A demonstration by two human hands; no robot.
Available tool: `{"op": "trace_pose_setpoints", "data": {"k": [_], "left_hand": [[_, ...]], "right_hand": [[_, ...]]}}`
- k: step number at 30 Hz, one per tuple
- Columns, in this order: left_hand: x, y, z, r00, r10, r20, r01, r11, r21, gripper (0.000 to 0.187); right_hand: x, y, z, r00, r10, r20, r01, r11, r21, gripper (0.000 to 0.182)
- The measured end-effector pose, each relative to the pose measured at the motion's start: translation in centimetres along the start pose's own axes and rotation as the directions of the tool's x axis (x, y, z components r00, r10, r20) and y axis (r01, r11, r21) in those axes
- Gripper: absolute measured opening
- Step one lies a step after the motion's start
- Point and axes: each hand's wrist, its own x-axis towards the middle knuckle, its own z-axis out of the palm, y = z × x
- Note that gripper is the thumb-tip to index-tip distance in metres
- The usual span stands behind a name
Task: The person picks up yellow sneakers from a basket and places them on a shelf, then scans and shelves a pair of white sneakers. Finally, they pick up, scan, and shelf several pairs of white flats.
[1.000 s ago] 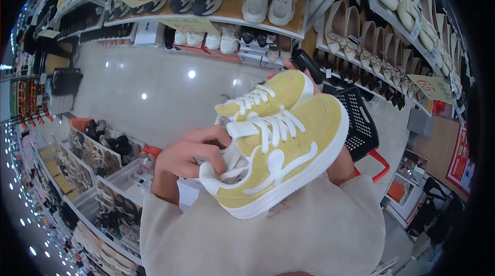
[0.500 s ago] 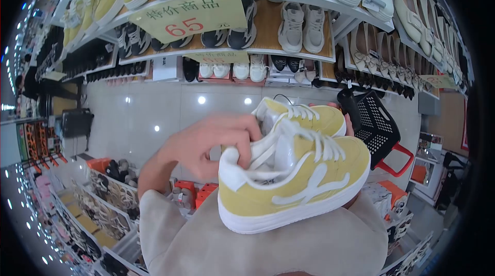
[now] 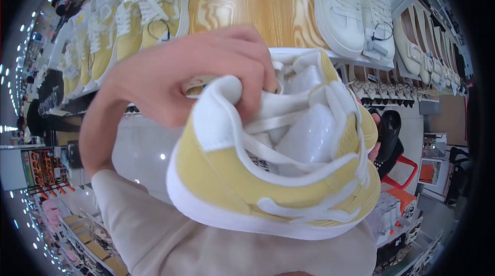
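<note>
A pair of yellow and white sneakers fills the middle of the view, the near shoe (image 3: 221,183) side-on and the far shoe (image 3: 365,121) partly behind it. White laces and clear padding lie inside. My left hand (image 3: 206,72) is closed on the heel collars, with fingers inside the openings. At the toe end, fingers of my right hand (image 3: 376,134) show closed against the far shoe; the rest is hidden. A black object (image 3: 389,129) is just right of them.
A wooden shelf (image 3: 247,5) ahead bears yellow sneakers (image 3: 165,10) at left and white shoes (image 3: 340,15) at right. Flat shoes (image 3: 410,44) line the right shelf. A basket's red handle (image 3: 405,173) shows at lower right. Shoe racks stand lower left.
The sneakers have come nearer the camera and look larger. My left hand has moved up and left, still on the heels. The view has shifted closer to the upper shelf; the price signs are out of sight.
</note>
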Motion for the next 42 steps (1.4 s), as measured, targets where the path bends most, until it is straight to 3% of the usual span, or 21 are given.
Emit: {"op": "trace_pose_setpoints", "data": {"k": [6,9,14,15,17,18,19,21,22,25,27,29,32,34,35,36,37,38,40,41,42], "left_hand": [[1.4,-2.2,-6.8,0.962,-0.213,0.17,0.163,0.95,0.265,0.018],[1.9,-3.3,-7.7,0.963,-0.233,0.134,0.158,0.893,0.421,0.015],[2.1,-5.4,-9.5,0.967,-0.223,0.121,0.143,0.873,0.466,0.014],[2.2,-5.8,-9.9,0.967,-0.219,0.13,0.134,0.871,0.472,0.015],[2.2,-6.6,-10.7,0.96,-0.243,0.14,0.15,0.866,0.477,0.016],[2.2,-7.0,-10.9,0.952,-0.265,0.154,0.163,0.863,0.478,0.016],[2.2,-7.5,-11.0,0.952,-0.265,0.151,0.164,0.862,0.48,0.016],[2.2,-9.0,-10.7,0.96,-0.224,0.17,0.096,0.83,0.549,0.013],[2.2,-9.3,-10.6,0.959,-0.224,0.174,0.094,0.831,0.548,0.013],[2.1,-9.9,-10.3,0.972,-0.151,0.181,0.0,0.768,0.641,0.012],[1.8,-9.9,-10.0,0.977,-0.075,0.197,-0.114,0.599,0.793,0.014],[1.4,-10.0,-10.0,0.973,-0.062,0.222,-0.154,0.544,0.825,0.016],[0.6,-10.1,-10.2,0.967,-0.016,0.254,-0.218,0.467,0.857,0.017],[0.1,-10.3,-10.2,0.968,0.017,0.25,-0.23,0.456,0.86,0.018],[-0.3,-10.3,-10.3,0.968,-0.001,0.249,-0.223,0.445,0.867,0.017],[-0.7,-10.3,-10.3,0.968,-0.022,0.249,-0.215,0.435,0.875,0.017],[-1.1,-10.2,-10.3,0.969,-0.028,0.247,-0.211,0.435,0.876,0.017],[-1.4,-10.2,-10.3,0.968,-0.029,0.25,-0.215,0.417,0.883,0.018],[-1.1,-9.6,-10.3,0.968,-0.031,0.25,-0.218,0.401,0.89,0.019],[-0.8,-9.2,-10.6,0.949,-0.078,0.304,-0.264,0.323,0.909,0.02],[-0.5,-8.6,-10.8,0.927,-0.13,0.351,-0.313,0.245,0.918,0.024]], "right_hand": [[3.8,0.6,0.8,0.978,-0.207,-0.018,0.202,0.969,-0.144,0.055],[4.9,1.3,0.7,0.964,-0.264,0.012,0.262,0.947,-0.184,0.055],[6.5,2.7,2.0,0.952,-0.306,-0.013,0.287,0.904,-0.317,0.054],[6.5,2.8,2.2,0.953,-0.304,-0.014,0.284,0.906,-0.313,0.054],[6.8,2.5,2.3,0.996,-0.094,0.005,0.09,0.937,-0.339,0.054],[7.2,3.9,1.6,0.935,-0.301,0.186,0.354,0.807,-0.473,0.055],[7.1,4.2,1.1,0.934,-0.302,0.19,0.356,0.806,-0.473,0.055],[6.9,4.5,1.1,0.898,-0.305,0.318,0.441,0.639,-0.63,0.058],[6.7,4.4,1.8,0.911,-0.294,0.288,0.41,0.599,-0.687,0.062],[6.4,4.7,1.4,0.907,-0.295,0.3,0.418,0.555,-0.719,0.062],[6.6,4.2,2.0,0.917,-0.284,0.279,0.394,0.551,-0.735,0.061],[6.9,4.2,2.2,0.925,-0.269,0.27,0.377,0.546,-0.748,0.06],[7.4,4.8,2.0,0.866,-0.346,0.361,0.492,0.458,-0.74,0.058],[6.8,4.9,2.3,0.963,-0.243,0.115,0.253,0.671,-0.698,0.062],[6.7,4.8,2.4,0.965,-0.235,0.117,0.249,0.674,-0.696,0.062],[6.8,4.6,2.5,0.985,-0.164,0.06,0.174,0.885,-0.431,0.064],[6.9,4.5,2.5,0.996,-0.08,0.027,0.083,0.99,-0.116,0.067],[6.9,4.5,2.3,0.996,-0.078,0.03,0.081,0.99,-0.114,0.067],[6.7,4.5,1.9,0.973,-0.174,0.15,0.23,0.714,-0.661,0.068],[6.5,4.5,1.9,0.973,-0.174,0.153,0.232,0.715,-0.66,0.068],[6.2,4.4,1.9,0.995,-0.081,0.056,0.098,0.868,-0.488,0.065]]}}
